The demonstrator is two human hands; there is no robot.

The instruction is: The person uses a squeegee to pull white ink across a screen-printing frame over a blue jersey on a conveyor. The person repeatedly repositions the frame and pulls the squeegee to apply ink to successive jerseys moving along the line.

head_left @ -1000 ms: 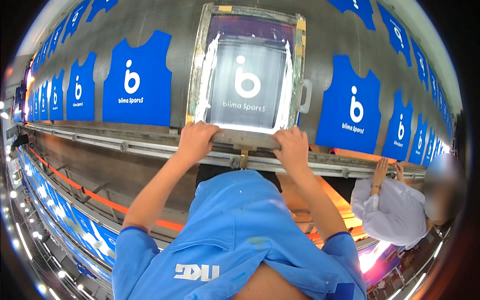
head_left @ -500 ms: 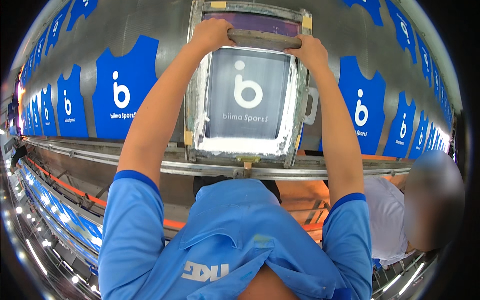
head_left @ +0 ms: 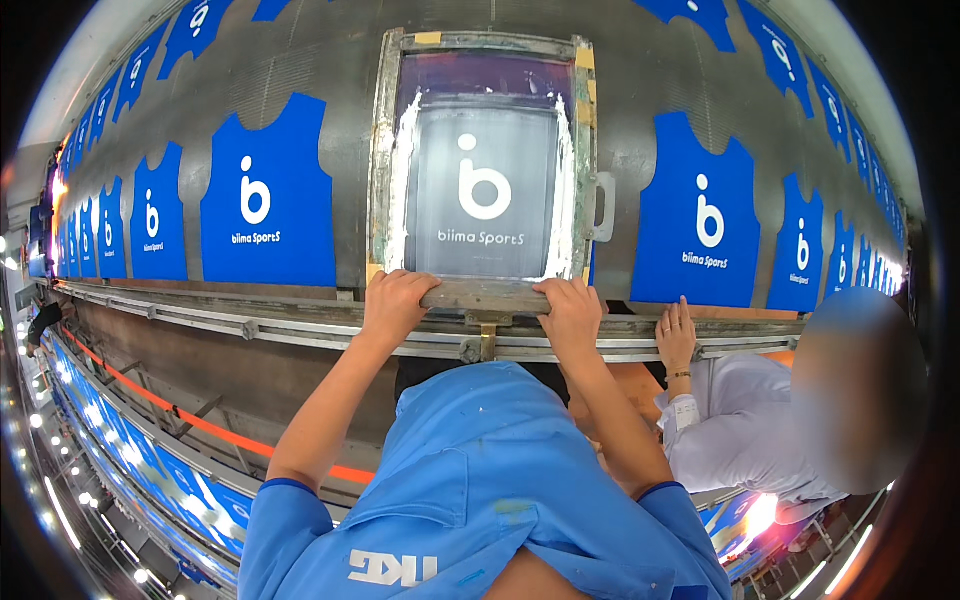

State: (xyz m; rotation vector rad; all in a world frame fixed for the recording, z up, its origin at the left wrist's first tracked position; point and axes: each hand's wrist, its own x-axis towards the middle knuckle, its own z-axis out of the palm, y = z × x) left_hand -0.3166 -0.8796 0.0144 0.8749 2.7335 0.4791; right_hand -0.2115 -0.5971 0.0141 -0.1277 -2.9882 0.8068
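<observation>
A screen-printing frame lies in front of me, its worn edges patched with yellow tape. Inside it, the grey mesh carries a white rounded letter-like design with a dot. White ink lines both sides of the mesh. At the near end sits a wooden squeegee, gripped by both my hands. My left hand is closed round its left end, and my right hand round its right end. The blade's lower edge is hidden from sight.
Blue sleeveless garment panels with white prints lie along the grey table, including one at left and one at right. A metal rail runs along the near edge. At right, a co-worker's hand rests by the rail.
Both hands have drawn the squeegee from the frame's far end to its near end. The strip of white ink along the near end is now mostly out of sight. A co-worker's hand has appeared at right.
</observation>
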